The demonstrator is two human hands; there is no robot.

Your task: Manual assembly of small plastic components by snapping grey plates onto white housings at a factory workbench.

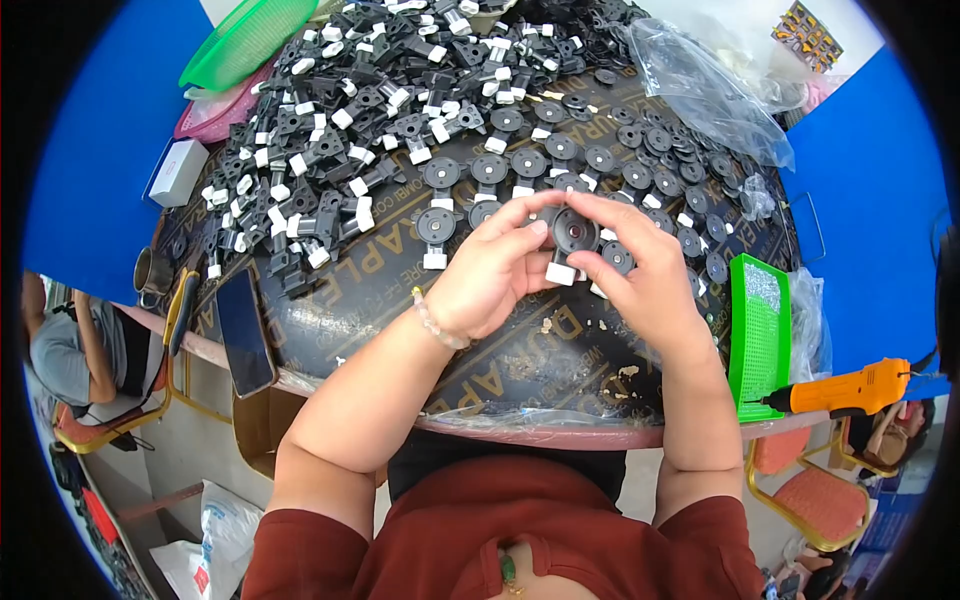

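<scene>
Holding a round black plastic part [573,232] between both hands, you keep it raised just above the bench [400,300], near the middle of the view. Your left hand [487,272] curls in from the left, its fingers [520,215] pressed against the part's upper left rim, thumb tucked near the edge. Your right hand [648,270] closes in from the right, with fingers pinching the rim from above and the side. A small white clip [560,273] hangs at the lower edge of the part, just under your fingertips. A bead bracelet [437,323] sits on your left wrist.

Behind your hands, rows of matching black discs [530,165] with white clips lie flat on the bench. Farther back and to the left, a large heap of black brackets [330,150] with white ends covers the surface. A dark phone [245,330] rests at the left edge of the bench. A green mesh tray [758,335] stands at the right edge, and an orange power screwdriver [850,390] lies just beyond it. A green basket [245,40] sits at the far left corner, and a clear plastic bag [700,90] lies at the far right.
</scene>
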